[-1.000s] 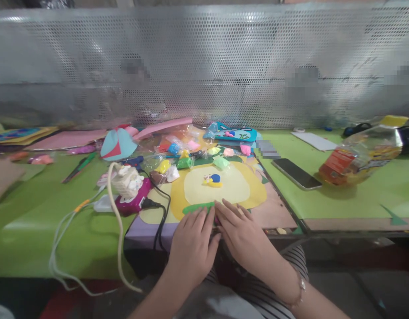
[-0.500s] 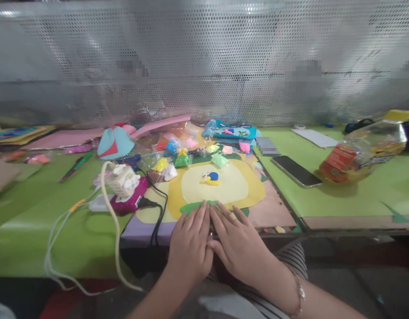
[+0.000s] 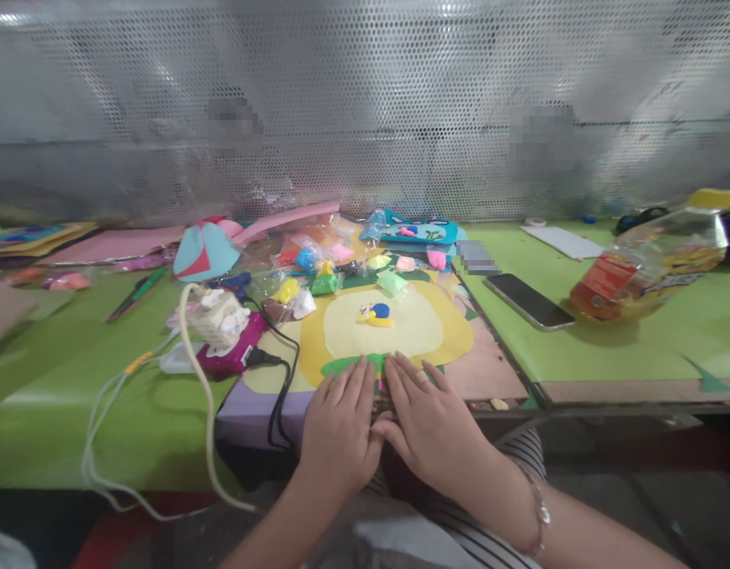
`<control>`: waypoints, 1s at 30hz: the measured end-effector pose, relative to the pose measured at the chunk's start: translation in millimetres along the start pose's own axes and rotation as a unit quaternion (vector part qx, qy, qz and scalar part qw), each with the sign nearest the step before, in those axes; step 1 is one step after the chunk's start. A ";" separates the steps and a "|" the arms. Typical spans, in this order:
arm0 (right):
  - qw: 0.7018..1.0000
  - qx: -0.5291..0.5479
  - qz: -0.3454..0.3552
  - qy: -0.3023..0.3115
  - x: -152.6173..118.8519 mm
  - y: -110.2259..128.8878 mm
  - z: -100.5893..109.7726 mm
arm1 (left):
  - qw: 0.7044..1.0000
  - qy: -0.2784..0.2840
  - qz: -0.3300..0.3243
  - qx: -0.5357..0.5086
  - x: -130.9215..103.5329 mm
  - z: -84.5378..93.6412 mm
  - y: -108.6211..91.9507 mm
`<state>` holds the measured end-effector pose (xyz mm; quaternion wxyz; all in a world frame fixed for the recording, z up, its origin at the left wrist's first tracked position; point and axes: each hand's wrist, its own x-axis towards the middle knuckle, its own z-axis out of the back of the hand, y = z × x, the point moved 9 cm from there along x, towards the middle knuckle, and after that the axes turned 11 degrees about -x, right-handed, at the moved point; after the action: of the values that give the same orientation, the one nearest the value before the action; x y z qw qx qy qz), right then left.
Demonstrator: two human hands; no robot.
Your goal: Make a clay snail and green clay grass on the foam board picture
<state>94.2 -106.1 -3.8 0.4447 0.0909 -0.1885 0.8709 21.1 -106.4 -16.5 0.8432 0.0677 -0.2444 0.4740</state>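
Observation:
My left hand [image 3: 340, 423] lies flat, fingers stretched out, its fingertips on a green paper piece [image 3: 341, 365] at the table's near edge. Beside it, my right hand [image 3: 427, 419] is also flat with fingers spread slightly, over the right part of the green piece; the thumbs touch or nearly touch. Neither hand grips anything. Beyond the fingers lies a pale yellow paper shape [image 3: 421, 324] on a darker yellow one [image 3: 460, 336]. A small blue and yellow clay snail [image 3: 380, 314] sits on the pale shape. What lies under the palms is hidden.
At left are a magenta power adapter [image 3: 228, 348] with cables and scissors [image 3: 137, 294]. Bagged coloured clay [image 3: 325, 279] lies behind the paper. To the right are a phone [image 3: 529, 300] and a tilted bottle [image 3: 631, 276]. A perforated metal panel [image 3: 365, 103] stands behind.
My right hand has shifted slightly right, widening the gap between the hands' fingers. More green paper and a small pink spot show between them.

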 end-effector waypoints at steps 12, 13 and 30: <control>0.999 0.034 -0.031 0.005 -3.9 -18.7 4.8 | 1.000 -0.026 0.001 0.000 2.0 5.3 -2.7; 0.999 0.041 -0.035 0.000 -2.9 -20.3 7.4 | 1.000 -0.031 0.001 0.000 1.9 5.5 -2.7; 1.000 0.024 -0.008 -0.005 8.9 -3.5 0.0 | 1.000 -0.028 0.003 -0.005 0.6 2.7 -1.5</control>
<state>91.9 -97.7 0.0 0.4480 0.1072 -0.1685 0.8714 21.7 -107.7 -13.7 0.8351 0.0762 -0.2706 0.4729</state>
